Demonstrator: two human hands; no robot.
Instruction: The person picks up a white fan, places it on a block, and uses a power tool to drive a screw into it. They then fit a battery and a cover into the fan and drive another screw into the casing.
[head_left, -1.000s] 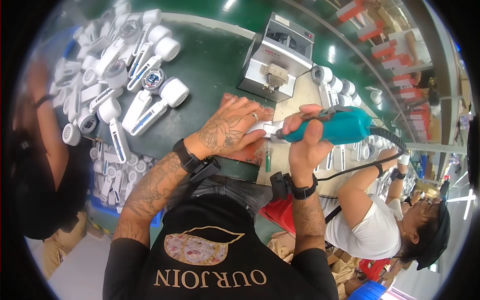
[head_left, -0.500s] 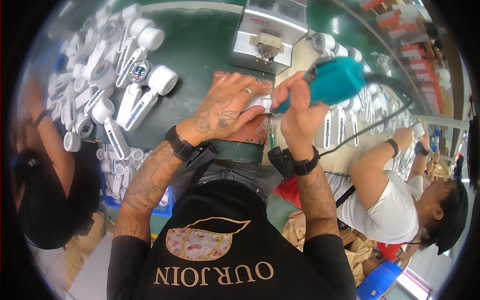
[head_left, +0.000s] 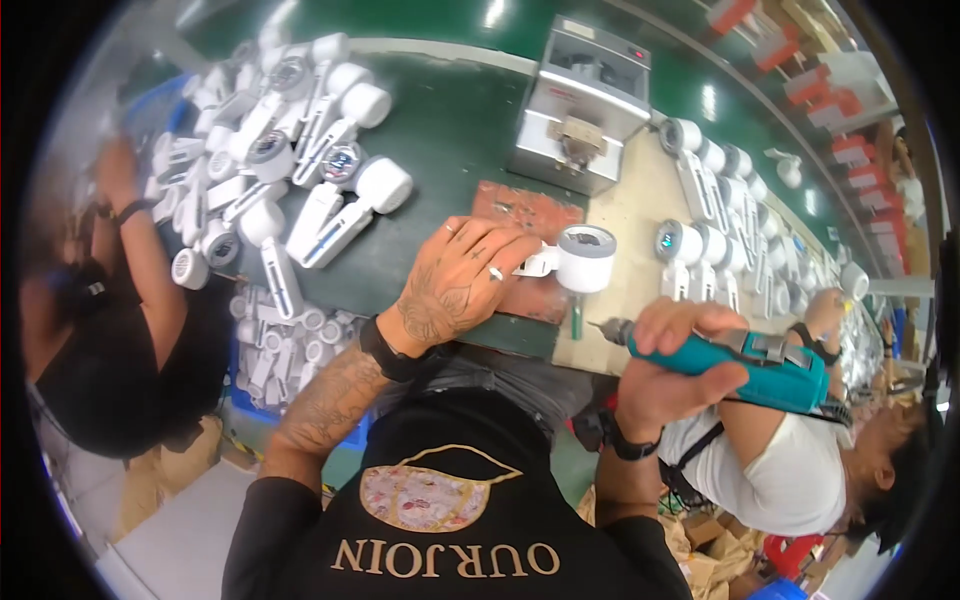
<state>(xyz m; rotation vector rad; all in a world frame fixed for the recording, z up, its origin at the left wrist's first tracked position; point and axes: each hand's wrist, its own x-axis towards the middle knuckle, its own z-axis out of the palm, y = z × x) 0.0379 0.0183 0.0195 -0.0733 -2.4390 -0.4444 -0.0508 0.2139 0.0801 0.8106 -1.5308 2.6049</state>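
Observation:
My left hand [head_left: 462, 278] rests over the handle of a white device [head_left: 572, 260] with a round head, pressing it onto a reddish-brown mat [head_left: 528, 250] at the bench edge. My right hand [head_left: 672, 368] grips a teal electric screwdriver [head_left: 742, 362] held level, its bit pointing left, pulled back below and to the right of the device. A cord runs from the tool's rear toward the right.
A grey benchtop machine [head_left: 583, 105] stands behind the mat. A heap of white devices [head_left: 282, 175] covers the green bench at left; finished ones line up at right [head_left: 712, 215]. One person works at left [head_left: 105, 330], another at right [head_left: 800, 470].
My right hand has drawn the teal screwdriver away from the device, down and to the right. My left hand stays on the white device, whose round head is now uncovered.

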